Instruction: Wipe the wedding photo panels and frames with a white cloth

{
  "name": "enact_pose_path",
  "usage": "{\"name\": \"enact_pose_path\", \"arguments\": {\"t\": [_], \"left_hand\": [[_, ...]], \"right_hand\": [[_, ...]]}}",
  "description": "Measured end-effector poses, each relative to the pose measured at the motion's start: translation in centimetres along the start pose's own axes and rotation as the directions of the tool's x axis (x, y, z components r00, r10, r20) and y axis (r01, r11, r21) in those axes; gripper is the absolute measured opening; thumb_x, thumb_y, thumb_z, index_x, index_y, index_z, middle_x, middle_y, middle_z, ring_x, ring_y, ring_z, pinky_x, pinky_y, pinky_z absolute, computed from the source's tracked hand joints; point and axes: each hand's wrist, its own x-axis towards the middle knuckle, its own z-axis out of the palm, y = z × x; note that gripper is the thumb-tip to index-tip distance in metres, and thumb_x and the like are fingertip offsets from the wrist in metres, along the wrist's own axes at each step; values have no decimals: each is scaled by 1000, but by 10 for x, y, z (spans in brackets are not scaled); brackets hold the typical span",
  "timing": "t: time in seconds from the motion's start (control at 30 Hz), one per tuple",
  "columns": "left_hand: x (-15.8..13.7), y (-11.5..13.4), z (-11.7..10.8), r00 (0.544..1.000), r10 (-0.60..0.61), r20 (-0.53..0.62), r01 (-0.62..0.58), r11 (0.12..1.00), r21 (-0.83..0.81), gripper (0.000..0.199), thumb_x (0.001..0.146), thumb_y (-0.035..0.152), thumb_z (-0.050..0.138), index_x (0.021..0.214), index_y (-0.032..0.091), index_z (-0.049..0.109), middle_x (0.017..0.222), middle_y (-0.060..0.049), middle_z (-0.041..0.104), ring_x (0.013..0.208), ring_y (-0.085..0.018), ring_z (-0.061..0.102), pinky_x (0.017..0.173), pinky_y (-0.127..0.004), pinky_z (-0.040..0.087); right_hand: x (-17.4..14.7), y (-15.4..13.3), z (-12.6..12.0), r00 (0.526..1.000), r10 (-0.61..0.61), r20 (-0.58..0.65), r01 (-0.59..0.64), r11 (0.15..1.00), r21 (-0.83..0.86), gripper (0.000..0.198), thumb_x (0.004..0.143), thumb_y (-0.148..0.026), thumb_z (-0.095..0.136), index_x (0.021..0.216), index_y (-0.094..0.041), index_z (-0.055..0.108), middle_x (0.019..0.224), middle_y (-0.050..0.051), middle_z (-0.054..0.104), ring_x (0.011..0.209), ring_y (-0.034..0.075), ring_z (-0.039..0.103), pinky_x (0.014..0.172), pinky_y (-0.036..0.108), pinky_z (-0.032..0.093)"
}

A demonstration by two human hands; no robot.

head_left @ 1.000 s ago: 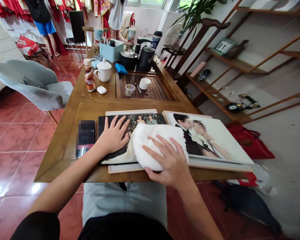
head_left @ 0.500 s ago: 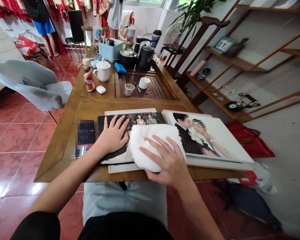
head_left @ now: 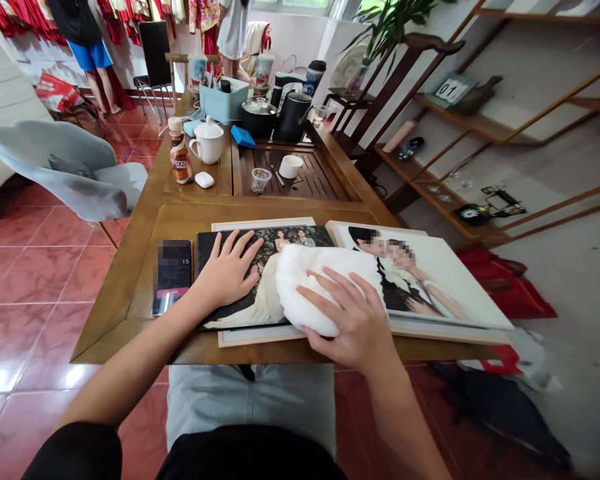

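Observation:
An open photo album [head_left: 445, 267] lies on the wooden table [head_left: 130, 280], with a dark photo page on the left and a light one on the right. My left hand [head_left: 233, 270] rests flat on the left page, fingers spread. Under my right hand [head_left: 353, 320] is a thick, folded white cloth [head_left: 305, 280], pressed on the right part of the left page and reaching over the middle of the album. My right fingers lie over the cloth with the thumb at its near edge. The cloth hides part of both photos.
A phone [head_left: 173, 277] lies left of the album. Further back are a bottle [head_left: 180, 153], a lidded white mug [head_left: 209, 141], a white earbud case [head_left: 204, 179], a small plastic cup [head_left: 261, 179] and a white bowl [head_left: 291, 167] on the tea tray [head_left: 325, 177]. A grey chair [head_left: 65, 167] stands left.
My right hand and the white cloth have slid a little to the right across the album, uncovering more of the left photo. My left hand stays in place on the page.

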Motion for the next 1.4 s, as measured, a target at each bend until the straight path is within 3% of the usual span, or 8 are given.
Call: {"name": "enact_pose_path", "arguments": {"t": [0.1, 0.23, 0.47, 0.67, 0.87, 1.17, 1.4], "left_hand": [[0, -1, 0, 999, 39, -4, -39, 999, -16, 56, 103, 30, 36, 157, 16, 41, 165, -10, 39, 156, -28, 28, 129, -53, 18], [1, -1, 0, 999, 35, 13, -34, 999, -30, 55, 104, 30, 34, 156, 15, 42, 164, -10, 41, 155, -27, 32, 129, -49, 20], [1, 1, 0, 1000, 26, 5, -25, 999, -22, 54, 104, 30, 34, 154, 13, 44, 162, -11, 43, 153, -28, 34, 129, -49, 21], [1, 0, 1, 999, 29, 20, -29, 999, -29, 54, 105, 30, 31, 155, 15, 43, 163, -9, 42, 155, -26, 31, 130, -48, 19], [1, -1, 0, 998, 40, 49, -38, 998, -53, 57, 104, 30, 31, 159, 17, 36, 167, -7, 35, 157, -26, 27, 129, -53, 18], [1, -1, 1, 996, 47, 72, -43, 998, -52, 57, 104, 29, 29, 161, 20, 35, 169, -4, 29, 158, -25, 23, 129, -54, 16], [0, 0, 3, 999, 29, 44, -27, 999, -37, 57, 105, 31, 31, 161, 21, 36, 168, -3, 32, 158, -28, 24, 128, -56, 19]], "right_hand": [[-1, -2, 0, 1000, -11, -4, 11, 1000, 10, 48, 84, -36, 65, 131, -25, 66, 138, 13, 66, 136, 37, 55, 115, 58, 33], [0, -6, 0, 993, -118, 11, 117, 990, 74, 48, 82, -37, 63, 129, -27, 66, 140, 12, 65, 137, 37, 53, 116, 58, 33], [2, 3, 1, 999, -46, -16, 47, 999, 3, 45, 86, -36, 62, 129, -24, 66, 135, 14, 67, 133, 37, 57, 113, 58, 36], [2, -8, 0, 991, -132, 3, 132, 990, 55, 47, 84, -37, 63, 129, -26, 66, 138, 14, 66, 135, 37, 55, 114, 58, 35], [0, 6, 0, 998, -57, -17, 57, 998, -11, 44, 87, -37, 63, 129, -23, 65, 136, 15, 67, 133, 37, 58, 112, 57, 37], [1, -6, -1, 989, -150, 2, 150, 987, 63, 46, 84, -36, 62, 129, -24, 66, 137, 15, 66, 134, 39, 56, 111, 60, 36], [0, 9, -1, 997, -71, -4, 71, 997, -16, 45, 87, -37, 63, 129, -22, 65, 135, 16, 67, 132, 39, 57, 111, 59, 37]]}}
